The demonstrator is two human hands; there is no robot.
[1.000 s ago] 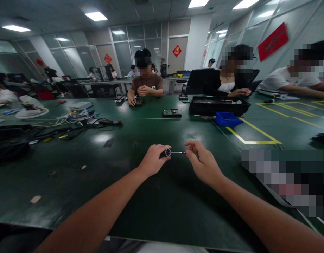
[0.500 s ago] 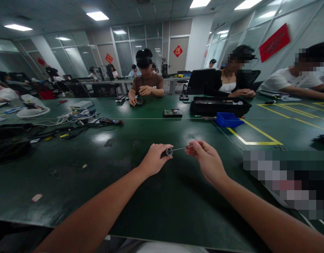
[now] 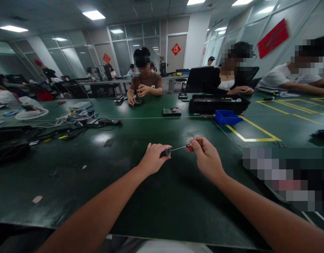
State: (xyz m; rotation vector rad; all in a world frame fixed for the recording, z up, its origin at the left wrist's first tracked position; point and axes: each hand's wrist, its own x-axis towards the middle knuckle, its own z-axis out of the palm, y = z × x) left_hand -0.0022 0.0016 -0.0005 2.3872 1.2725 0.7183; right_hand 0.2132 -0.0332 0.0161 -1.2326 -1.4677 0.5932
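Observation:
My left hand (image 3: 154, 159) is closed around a dark cylindrical piece (image 3: 166, 152) with a pale ring at its open end, which faces right. Between the fingers and thumb of my right hand (image 3: 207, 154) is the handle of a screwdriver (image 3: 179, 148). Its thin metal shaft points left, and the tip reaches the round end of the cylinder. Whether the tip sits inside or just at the rim is too small to tell. Both hands are above the green table (image 3: 140, 207).
Beyond my hands lie a circuit-board device (image 3: 171, 111), a blue bin (image 3: 227, 117) and a long black tray (image 3: 219, 104). Tangled cables (image 3: 90, 123) lie at the left. Across the table, a person in a brown shirt (image 3: 146, 84) works with both hands.
The screwdriver shaft shows more plainly now, and my right hand has turned slightly around its handle. My left hand keeps its hold on the cylinder. The whole view has shifted a little.

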